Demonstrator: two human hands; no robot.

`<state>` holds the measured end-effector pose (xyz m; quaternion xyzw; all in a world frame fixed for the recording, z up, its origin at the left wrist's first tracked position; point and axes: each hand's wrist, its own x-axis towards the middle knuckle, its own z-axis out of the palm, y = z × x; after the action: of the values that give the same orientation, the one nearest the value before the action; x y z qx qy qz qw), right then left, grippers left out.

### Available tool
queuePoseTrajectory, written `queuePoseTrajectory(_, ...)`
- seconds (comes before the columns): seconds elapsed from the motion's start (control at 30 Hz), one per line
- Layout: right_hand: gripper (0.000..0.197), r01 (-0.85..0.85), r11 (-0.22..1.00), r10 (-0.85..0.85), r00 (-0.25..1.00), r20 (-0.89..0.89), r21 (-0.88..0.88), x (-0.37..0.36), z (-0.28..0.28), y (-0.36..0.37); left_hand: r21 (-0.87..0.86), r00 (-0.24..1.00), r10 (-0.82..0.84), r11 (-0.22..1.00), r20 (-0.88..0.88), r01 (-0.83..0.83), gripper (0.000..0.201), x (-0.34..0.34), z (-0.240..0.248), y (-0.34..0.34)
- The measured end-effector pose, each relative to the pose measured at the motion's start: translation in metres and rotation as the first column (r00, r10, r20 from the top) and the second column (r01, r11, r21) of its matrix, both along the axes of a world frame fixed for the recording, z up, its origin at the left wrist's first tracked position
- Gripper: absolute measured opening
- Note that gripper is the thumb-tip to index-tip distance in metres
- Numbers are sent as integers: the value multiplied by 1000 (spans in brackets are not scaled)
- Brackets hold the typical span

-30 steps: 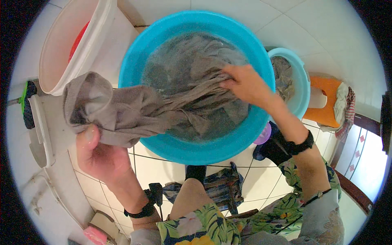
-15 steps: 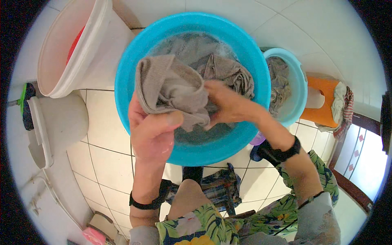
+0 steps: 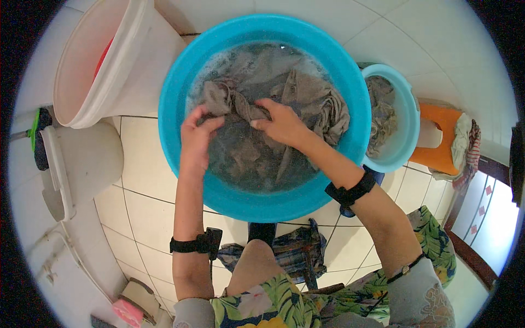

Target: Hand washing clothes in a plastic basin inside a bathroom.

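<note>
A soaked grey-brown knit garment (image 3: pixel 241 104) lies partly in water inside a wide turquoise plastic basin (image 3: pixel 262 208), its left end bunched into a soft, rounded knob and the length beside it twisted like a rope. The left hand (image 3: pixel 198 131) has thumb and fingers curled together, pinching the bunched end; the right hand (image 3: pixel 281 124) pinches the twist between its thumb and fingers, just right of the left hand. Farther right, a wrinkled mass of similar cloth (image 3: pixel 328 109) rises above the surface in tight folds; whether it belongs to the same piece is hard to tell. The water (image 3: pixel 227 156) is cloudy grey and blurs the submerged fabric, with thin foam along the far and left edges.

To the right stands a smaller pale-blue basin (image 3: pixel 413 120), partly covered by the large one's rim and holding crumpled wet cloth (image 3: pixel 381 117). Beyond it, a smooth orange plastic stool (image 3: pixel 445 147) bears limp fabric, including a red-striped cloth (image 3: pixel 470 147). At far left, a tall white plastic bucket (image 3: pixel 150 74) is cut off by the upper edge; only a sliver of something red (image 3: pixel 103 59) shows inside.
</note>
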<state>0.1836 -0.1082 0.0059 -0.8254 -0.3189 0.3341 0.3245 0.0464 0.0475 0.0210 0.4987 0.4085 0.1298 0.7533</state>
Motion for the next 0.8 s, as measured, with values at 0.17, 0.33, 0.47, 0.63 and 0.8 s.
queuePoseTrajectory(0.17, 43, -179, 896, 268, 948, 174, -406, -17, 1, 20, 556, 954, 113, 829, -277, 64, 46, -24, -6, -7)
queuePoseTrajectory(0.33, 36, -44, 806, 178, 969, 171, -590, -5, -22, 24, -60, 989, -12, 998, -147, 3, 50, -13, 1, -36)
queuePoseTrajectory(0.47, 31, 164, 974, -169, 985, -16, -157, -31, -11, 28, -523, 1000, 5, 853, 13, 3, 56, -9, -19, -43)
queuePoseTrajectory(0.63, 27, -48, 999, 48, 999, 5, -5, -85, 59, 8, -649, 973, 154, 760, 170, -7, 55, 8, -18, -40)
queuePoseTrajectory(0.8, 29, -137, 984, 74, 898, 434, 117, -109, 62, 11, -711, 977, 186, 700, 106, -56, 46, 7, -27, -48)
